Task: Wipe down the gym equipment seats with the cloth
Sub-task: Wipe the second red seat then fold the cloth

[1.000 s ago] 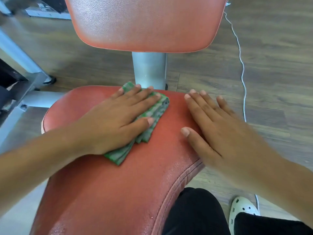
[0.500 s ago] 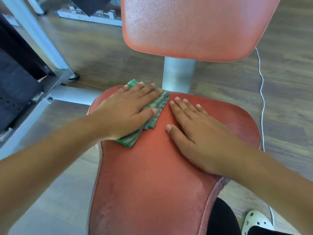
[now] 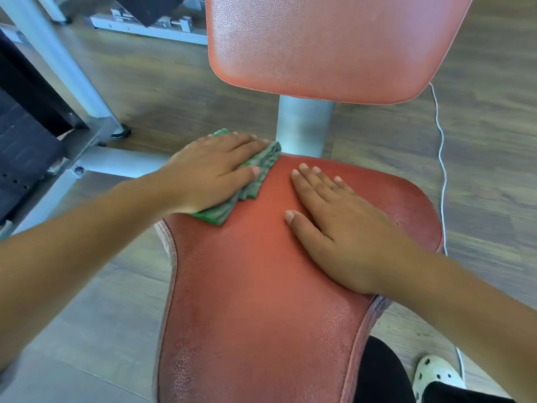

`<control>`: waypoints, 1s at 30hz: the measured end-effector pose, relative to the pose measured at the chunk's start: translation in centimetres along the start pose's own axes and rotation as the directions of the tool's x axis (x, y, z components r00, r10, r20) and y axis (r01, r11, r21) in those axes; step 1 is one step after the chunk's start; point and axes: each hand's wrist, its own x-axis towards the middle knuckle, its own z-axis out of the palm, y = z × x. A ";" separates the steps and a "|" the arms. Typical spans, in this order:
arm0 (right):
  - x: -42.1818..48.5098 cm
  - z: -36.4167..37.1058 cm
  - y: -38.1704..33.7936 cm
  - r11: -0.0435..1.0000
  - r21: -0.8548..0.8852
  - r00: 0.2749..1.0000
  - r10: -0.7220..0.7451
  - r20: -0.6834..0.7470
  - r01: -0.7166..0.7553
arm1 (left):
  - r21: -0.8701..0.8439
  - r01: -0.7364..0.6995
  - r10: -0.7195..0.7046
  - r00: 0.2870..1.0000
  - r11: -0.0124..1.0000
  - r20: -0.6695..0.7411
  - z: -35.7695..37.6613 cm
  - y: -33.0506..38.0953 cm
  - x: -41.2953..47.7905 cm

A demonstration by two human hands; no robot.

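Note:
A red padded seat (image 3: 261, 286) fills the middle of the view, its surface damp and shiny. My left hand (image 3: 209, 173) lies flat on a folded green cloth (image 3: 250, 184) and presses it onto the seat's far left corner. Most of the cloth is hidden under the palm. My right hand (image 3: 340, 231) rests flat on the bare seat to the right of the cloth, fingers straight and spread. A red backrest pad (image 3: 328, 45) stands above and behind the seat on a grey metal post (image 3: 305, 126).
Grey steel frame bars (image 3: 64, 62) and a black machine part (image 3: 23, 135) stand at the left. A white cable (image 3: 441, 158) runs along the wooden floor at the right. My dark trouser leg (image 3: 380, 373) and white shoe (image 3: 433, 376) are at bottom right.
My left hand has slid the cloth to the seat's far left corner. My right hand has come in from the seat's right edge to rest nearer its middle. The view has shifted left.

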 end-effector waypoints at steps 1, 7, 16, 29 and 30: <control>0.0 0.0 0.0 1.000 -0.002 1.000 -0.002 -0.006 0.002 | -0.034 -0.007 0.007 1.000 0.999 0.006 -0.2 -0.7 -0.8; 0.0 0.2 0.2 1.000 -0.009 1.000 -0.012 -0.029 0.012 | -0.106 0.258 -0.256 0.966 0.960 0.030 0.0 -1.5 0.4; 0.1 0.3 0.3 1.000 -0.016 1.000 -0.014 -0.023 0.013 | -0.264 0.049 -0.077 0.992 0.963 -0.099 -0.1 -1.6 -5.3; 0.0 0.2 0.1 1.000 0.002 1.000 -0.004 -0.004 0.004 | -0.306 0.018 -0.065 0.987 0.952 -0.146 0.2 3.8 -9.6; 0.0 0.2 0.1 1.000 0.000 1.000 -0.008 -0.005 0.008 | -0.296 0.012 -0.062 0.985 0.955 -0.161 0.3 2.9 -9.5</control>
